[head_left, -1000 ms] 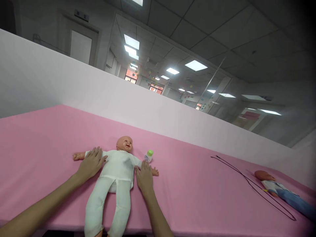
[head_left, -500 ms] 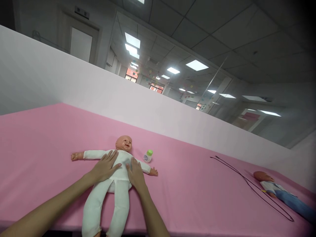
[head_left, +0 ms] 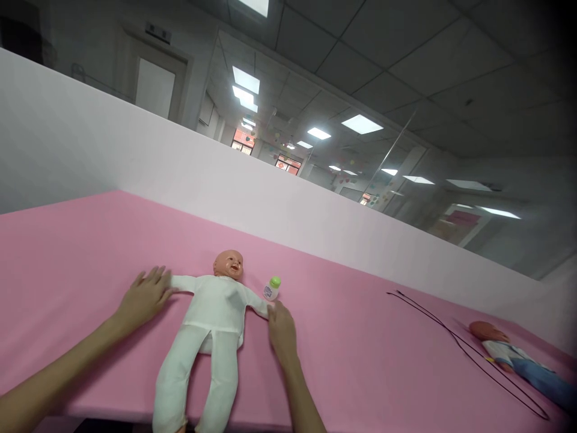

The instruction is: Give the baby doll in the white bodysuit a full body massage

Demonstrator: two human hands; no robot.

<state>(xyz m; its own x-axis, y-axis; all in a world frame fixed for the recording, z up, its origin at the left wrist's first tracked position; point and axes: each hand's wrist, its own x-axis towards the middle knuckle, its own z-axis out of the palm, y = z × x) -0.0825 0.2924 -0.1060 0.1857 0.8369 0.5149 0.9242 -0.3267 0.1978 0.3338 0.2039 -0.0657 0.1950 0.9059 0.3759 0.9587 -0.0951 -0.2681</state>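
Observation:
A baby doll (head_left: pixel 215 307) in a white suit lies on its back, arms spread out to both sides. My left hand (head_left: pixel 146 297) rests over the end of the doll's arm at the left, fingers stretched out, covering the doll's hand. At the doll's other arm, my right hand (head_left: pixel 282 331) has its fingers bent and closed over the doll's hand, which is hidden beneath. Just above my right hand stands a small white bottle with a green cap (head_left: pixel 272 288), apart from my fingers.
The pink padded table top (head_left: pixel 351 337) is bordered at the back by a low white wall (head_left: pixel 279 198) with glass above it. A thin dark cord (head_left: pixel 455 340) lies in a loop at the right. Beside it is a second doll (head_left: pixel 518 355) in white and blue clothes.
Both hands have moved off the doll's chest and outwards along its arms, the left hand to the left and the right hand to the right, onto the doll's hands.

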